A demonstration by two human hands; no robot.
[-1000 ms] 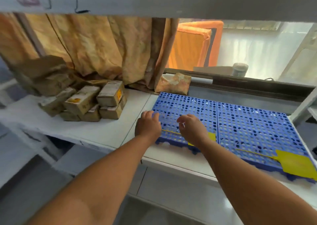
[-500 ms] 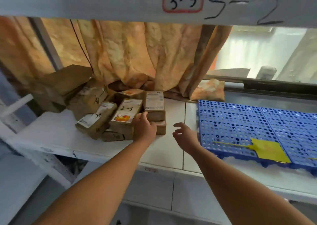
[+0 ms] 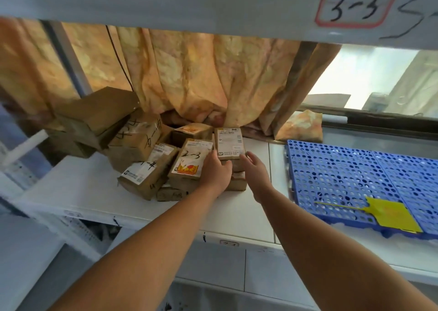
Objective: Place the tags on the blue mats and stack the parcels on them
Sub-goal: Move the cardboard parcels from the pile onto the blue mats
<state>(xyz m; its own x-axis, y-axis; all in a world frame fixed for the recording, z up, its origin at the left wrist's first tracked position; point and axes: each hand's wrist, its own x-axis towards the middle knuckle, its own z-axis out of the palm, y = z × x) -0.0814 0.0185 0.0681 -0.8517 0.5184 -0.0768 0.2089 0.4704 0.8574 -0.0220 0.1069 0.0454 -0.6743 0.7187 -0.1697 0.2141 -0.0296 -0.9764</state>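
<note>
Beside the blue mat (image 3: 331,168), left hand (image 3: 216,173) and right hand (image 3: 257,172) flank a labelled parcel (image 3: 230,143), fingers (image 3: 250,160) slack; neighbouring parcels (image 3: 147,168) crowd it.

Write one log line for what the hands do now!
left hand: touching labelled parcel | right hand: open, beside it | yellow tag: on blue mat

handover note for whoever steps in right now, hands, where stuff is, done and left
Hands: the left hand rests on the front left of the white-labelled parcel; whether it grips is unclear. The right hand is open at that parcel's right side.
Things: the other parcels are piled on the white shelf, left of the blue mats.
Done: one yellow tag lies at the near mat's front edge.
Left: no parcel is on the mats yet, so all need stacking there.
</note>
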